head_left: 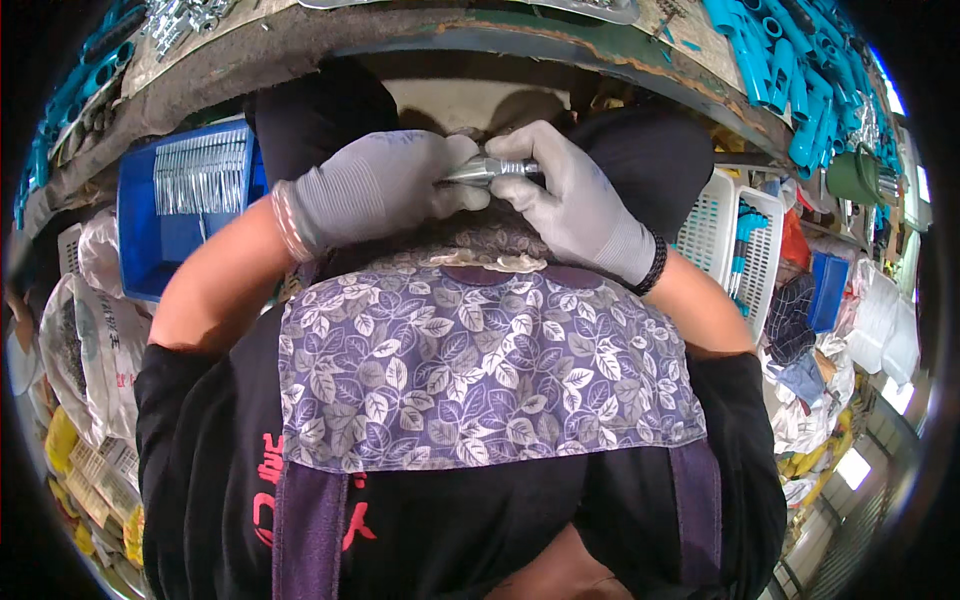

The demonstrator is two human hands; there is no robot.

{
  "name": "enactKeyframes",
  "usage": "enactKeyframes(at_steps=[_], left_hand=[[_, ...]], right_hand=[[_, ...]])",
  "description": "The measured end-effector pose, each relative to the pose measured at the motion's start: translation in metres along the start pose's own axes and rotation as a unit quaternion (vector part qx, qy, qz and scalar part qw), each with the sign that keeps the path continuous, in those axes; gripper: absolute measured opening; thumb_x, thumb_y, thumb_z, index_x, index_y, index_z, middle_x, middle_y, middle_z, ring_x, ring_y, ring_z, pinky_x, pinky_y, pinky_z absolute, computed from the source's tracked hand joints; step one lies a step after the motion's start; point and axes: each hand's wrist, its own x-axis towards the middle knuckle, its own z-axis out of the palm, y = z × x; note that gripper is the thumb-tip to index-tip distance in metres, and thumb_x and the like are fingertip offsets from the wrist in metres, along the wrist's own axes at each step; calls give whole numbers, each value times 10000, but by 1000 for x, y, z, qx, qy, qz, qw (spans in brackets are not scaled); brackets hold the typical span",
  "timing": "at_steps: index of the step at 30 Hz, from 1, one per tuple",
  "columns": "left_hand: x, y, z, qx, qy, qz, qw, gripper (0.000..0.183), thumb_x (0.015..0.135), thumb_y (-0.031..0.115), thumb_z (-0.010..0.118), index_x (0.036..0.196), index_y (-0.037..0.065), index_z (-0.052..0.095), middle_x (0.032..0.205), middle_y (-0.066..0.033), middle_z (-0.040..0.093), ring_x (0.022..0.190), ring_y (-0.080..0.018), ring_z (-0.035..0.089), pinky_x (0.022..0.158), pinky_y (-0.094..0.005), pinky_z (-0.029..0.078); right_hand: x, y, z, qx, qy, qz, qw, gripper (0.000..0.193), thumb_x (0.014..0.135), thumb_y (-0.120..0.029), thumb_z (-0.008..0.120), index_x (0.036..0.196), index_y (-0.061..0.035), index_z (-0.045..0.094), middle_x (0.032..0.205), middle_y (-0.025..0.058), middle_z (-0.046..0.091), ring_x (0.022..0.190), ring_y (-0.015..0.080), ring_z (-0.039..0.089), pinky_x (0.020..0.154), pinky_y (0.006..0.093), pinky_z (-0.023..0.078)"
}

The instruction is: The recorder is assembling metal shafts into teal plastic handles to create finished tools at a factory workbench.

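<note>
Above my lap, both hands meet at a short, shiny metal cylindrical part [488, 172], which looks stepped or ringed along its length. My left hand [385, 188], in a grey knitted glove, is closed around its left end, covering much of it. Gloved the same way, my right hand [582, 205] grips the other end between thumb and fingers. The part lies roughly level between the two hands. Whether it is one piece or several joined together, I cannot tell.
A workbench edge [420, 45] curves across the far side. Teal tubular parts [785, 65] are heaped at its right; small metal parts [185, 22] lie at its left. A blue bin [180, 245] with silvery rods stands left, white baskets [757, 250] right.
</note>
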Motion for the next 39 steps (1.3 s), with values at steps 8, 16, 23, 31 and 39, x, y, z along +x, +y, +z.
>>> enactKeyframes(at_steps=[8,16,23,31,39], left_hand=[[-2,-28,-4,-520,-258,-92,809,385,951,345,677,1202,62,603,839,-36,663,711,-131,624,587,-272,500],[-10,-6,-7,65,-51,-73,994,377,916,401,687,1041,57,598,857,-198,666,866,-388,673,720,-444,512],[4,-14,-17,-100,-186,-156,965,355,803,323,761,971,17,695,833,-199,697,751,-278,675,699,-389,514],[13,-32,10,186,-13,-106,977,176,850,225,653,939,76,676,841,-166,711,807,-314,715,711,-434,547],[5,-29,-6,192,-64,-150,968,205,849,229,641,991,87,680,845,-172,709,836,-340,709,730,-444,556]], right_hand=[[34,-1,-21,-215,-154,-351,898,241,896,-219,653,1061,-45,633,787,61,620,688,227,626,589,340,510],[27,-7,1,267,-176,360,877,313,998,-348,592,1079,-47,623,788,52,640,653,144,612,614,282,516],[35,-7,7,-454,-32,-315,833,275,770,-341,700,957,-145,657,868,7,603,875,193,597,753,368,440],[73,-6,27,-482,-224,-21,847,259,806,-259,607,780,-31,728,795,152,718,764,317,716,665,432,525],[73,18,29,-373,-233,-108,892,201,731,-260,694,757,-61,686,728,139,654,769,320,675,667,430,506]])
